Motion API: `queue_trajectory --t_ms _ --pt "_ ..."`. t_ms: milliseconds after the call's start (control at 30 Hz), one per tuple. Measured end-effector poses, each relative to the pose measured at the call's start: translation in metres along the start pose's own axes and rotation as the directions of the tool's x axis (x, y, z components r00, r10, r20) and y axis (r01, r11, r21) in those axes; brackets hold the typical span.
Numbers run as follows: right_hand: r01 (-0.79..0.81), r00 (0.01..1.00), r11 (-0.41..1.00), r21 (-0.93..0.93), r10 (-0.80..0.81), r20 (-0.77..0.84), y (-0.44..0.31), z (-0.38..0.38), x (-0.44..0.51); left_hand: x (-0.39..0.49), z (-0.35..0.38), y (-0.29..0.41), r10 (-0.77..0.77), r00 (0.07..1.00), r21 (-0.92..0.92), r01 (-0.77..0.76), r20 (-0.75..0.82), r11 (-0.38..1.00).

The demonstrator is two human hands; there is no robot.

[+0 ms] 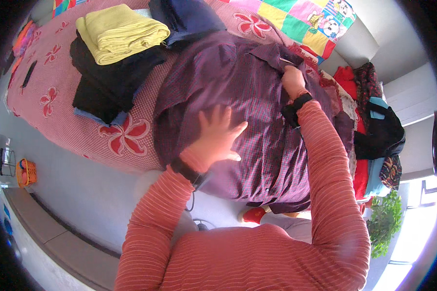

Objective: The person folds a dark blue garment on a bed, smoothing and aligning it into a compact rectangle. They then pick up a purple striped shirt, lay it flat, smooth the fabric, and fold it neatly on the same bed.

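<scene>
A dark purple checked shirt (255, 120) is spread out before me, its collar (273, 54) towards the upper right. My right hand (293, 80) grips the shirt near the collar, with the fingers closed on the cloth. Over the body of the shirt, my left hand (216, 140) is spread with its fingers apart and holds nothing. It looks slightly blurred, and I cannot tell whether it presses on the fabric. Each wrist has a dark band on it. The shirt's lower edge hangs over the near side of the surface.
The shirt lies on a pink flower-patterned cover (69, 72). Left of it, a folded yellow garment (122, 31) tops folded black clothing (105, 87), near a dark navy garment (189, 18). Piled clothes (378, 131) lie at right, a green plant (386, 222) below them. An orange basket (27, 172) stands at far left.
</scene>
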State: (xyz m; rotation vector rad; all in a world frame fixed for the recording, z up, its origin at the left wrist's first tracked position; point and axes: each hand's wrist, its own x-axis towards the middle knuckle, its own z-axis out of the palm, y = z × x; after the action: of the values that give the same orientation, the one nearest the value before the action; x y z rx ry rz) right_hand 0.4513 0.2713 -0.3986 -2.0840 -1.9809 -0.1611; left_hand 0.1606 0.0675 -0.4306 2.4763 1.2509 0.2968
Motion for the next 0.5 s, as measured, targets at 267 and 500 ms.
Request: queue_trajectory --t_ms 267,500 --pt "-0.169 0.979 0.956 0.24 0.136 0.149 0.047 0.02 0.009 0.002 -0.006 0.003 -0.035 0.998 -0.007 0.035 0.056 0.999" --pt "-0.302 0.935 0.598 0.742 0.036 0.352 0.054 -0.039 0.0 0.002 -0.005 0.004 -0.038 0.997 0.004 0.038 0.067 0.999"
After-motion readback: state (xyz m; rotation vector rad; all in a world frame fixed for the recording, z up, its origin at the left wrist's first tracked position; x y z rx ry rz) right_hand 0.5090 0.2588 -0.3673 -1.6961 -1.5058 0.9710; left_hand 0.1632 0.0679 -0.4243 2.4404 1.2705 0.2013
